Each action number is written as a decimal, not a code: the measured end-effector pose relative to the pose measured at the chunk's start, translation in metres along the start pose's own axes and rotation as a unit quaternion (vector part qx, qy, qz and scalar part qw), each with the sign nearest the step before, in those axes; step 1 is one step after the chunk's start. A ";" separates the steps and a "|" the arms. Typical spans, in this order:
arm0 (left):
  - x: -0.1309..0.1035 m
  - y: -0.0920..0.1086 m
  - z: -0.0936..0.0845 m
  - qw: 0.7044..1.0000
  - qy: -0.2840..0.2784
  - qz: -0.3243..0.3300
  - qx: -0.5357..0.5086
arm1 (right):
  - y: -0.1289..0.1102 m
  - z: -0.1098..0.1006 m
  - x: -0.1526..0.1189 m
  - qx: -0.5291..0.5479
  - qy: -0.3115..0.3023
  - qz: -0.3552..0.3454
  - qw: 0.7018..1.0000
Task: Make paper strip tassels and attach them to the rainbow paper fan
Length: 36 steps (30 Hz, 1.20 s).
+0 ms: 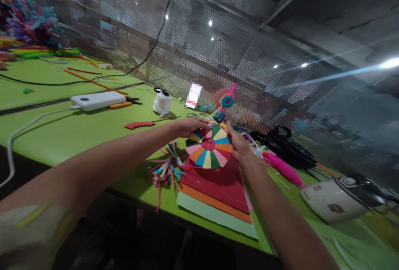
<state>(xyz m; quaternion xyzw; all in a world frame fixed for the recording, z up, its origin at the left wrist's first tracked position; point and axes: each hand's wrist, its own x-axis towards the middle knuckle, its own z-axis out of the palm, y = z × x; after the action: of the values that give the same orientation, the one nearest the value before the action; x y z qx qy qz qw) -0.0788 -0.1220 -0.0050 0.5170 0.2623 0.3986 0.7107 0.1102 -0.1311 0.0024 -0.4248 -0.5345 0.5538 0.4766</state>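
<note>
Between my two hands is a round disc of multicoloured wedges with a red centre, tilted up so its face shows. My left hand grips its upper left edge, fingers closed on it. On the right edge, my right hand pinches the disc, its fingers partly hidden. Beneath the disc lie stacked sheets, red, orange and pale green. A tassel of colourful strips rests left of the stack, with a pink string trailing over the table's edge.
On the green table are a white power bank, orange-handled pliers, a white string roll, a phone and a finished-looking ornament. A black bag and pale kettle-like container stand right. Perforated mesh rises behind.
</note>
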 end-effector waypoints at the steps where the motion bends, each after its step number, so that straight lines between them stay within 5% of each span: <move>1: 0.001 0.001 0.000 1.000 0.017 0.010 -0.009 | 0.002 -0.001 -0.007 0.011 -0.024 0.022 0.999; 7: -0.006 0.002 -0.015 0.994 0.103 0.021 -0.040 | 0.020 -0.004 -0.042 0.023 -0.051 0.048 0.997; 13: -0.006 0.004 -0.030 0.976 0.199 0.071 -0.050 | 0.031 -0.011 -0.050 -0.180 0.112 -0.012 0.977; 15: -0.004 0.005 -0.034 0.966 0.230 0.105 -0.056 | 0.029 -0.004 -0.061 -0.249 0.101 -0.052 0.962; 17: -0.004 0.005 -0.038 0.959 0.248 0.123 -0.058 | 0.025 0.011 -0.076 -0.364 0.021 -0.139 0.921; 21: -0.009 0.000 -0.044 0.955 0.265 0.125 -0.054 | 0.019 0.054 -0.086 -0.525 -0.147 -0.294 0.785; 24: -0.011 -0.002 -0.048 0.953 0.271 0.128 -0.047 | 0.025 0.079 -0.064 -0.617 -0.199 -0.302 0.699; 26: -0.012 -0.002 -0.051 0.952 0.273 0.131 -0.043 | 0.033 0.087 -0.045 -0.642 -0.235 -0.295 0.668; 28: -0.013 -0.003 -0.055 0.951 0.277 0.134 -0.041 | 0.039 0.087 -0.031 -0.622 -0.247 -0.300 0.680; 33: -0.014 -0.011 -0.067 0.946 0.297 0.127 -0.039 | 0.041 0.076 -0.026 -0.466 -0.232 -0.325 0.790; 36: -0.013 -0.019 -0.073 0.943 0.309 0.115 -0.040 | 0.034 0.077 -0.037 -0.452 -0.293 -0.321 0.779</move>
<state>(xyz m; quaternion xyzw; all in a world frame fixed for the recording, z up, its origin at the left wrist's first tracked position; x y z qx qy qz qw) -0.1378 -0.0973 -0.0479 0.3658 0.3920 0.6279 0.5641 0.0389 -0.1808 -0.0276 -0.2128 -0.9426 0.1612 0.2007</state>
